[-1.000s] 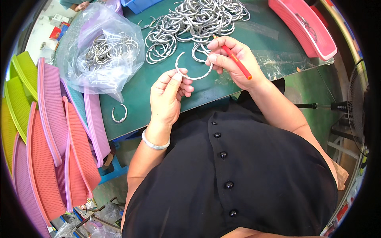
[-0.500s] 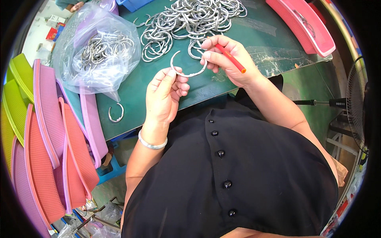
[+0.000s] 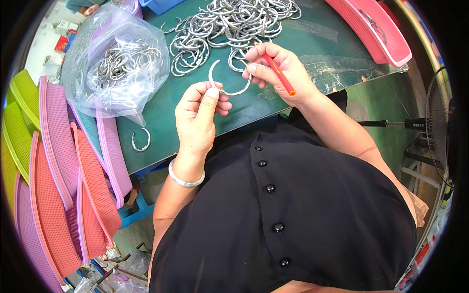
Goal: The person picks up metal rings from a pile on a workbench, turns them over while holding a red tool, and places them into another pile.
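Left of the ring heap [image 3: 234, 24] on the table [image 3: 168, 129]: bag [image 3: 132, 97] with rings [image 3: 124, 61] inside, then stacked baskets [image 3: 53, 200]; right of the heap: long basket [image 3: 364, 31]; before it: held ring [image 3: 235, 94].

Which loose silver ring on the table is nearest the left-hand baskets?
The lone ring just below the clear bag; the table's other loose ones lie in or beside the far pile.

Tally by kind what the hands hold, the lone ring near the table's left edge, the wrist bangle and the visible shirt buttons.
Metal rings: 2 (held ring, lone ring)
Red pen-shaped tool: 1
Pale bangle: 1
Black buttons: 5
Total: 9
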